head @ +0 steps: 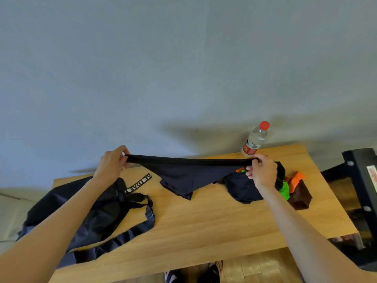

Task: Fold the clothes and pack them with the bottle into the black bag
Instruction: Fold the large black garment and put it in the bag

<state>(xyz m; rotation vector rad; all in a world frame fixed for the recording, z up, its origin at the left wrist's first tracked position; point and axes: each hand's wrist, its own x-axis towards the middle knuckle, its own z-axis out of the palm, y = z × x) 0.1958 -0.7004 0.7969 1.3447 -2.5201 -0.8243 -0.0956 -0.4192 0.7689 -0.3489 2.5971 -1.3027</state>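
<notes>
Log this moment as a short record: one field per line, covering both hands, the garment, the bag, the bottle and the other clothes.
left hand: grips one end of the dark navy cloth garment
right hand: grips the other end
garment: stretched taut between the hands, lower part drooping to the light wooden table
black fabric bag with straps: lying flat at the table's left
clear plastic bottle with red cap: upright at the far edge
orange, green and brown clothes: piled at the right
</notes>
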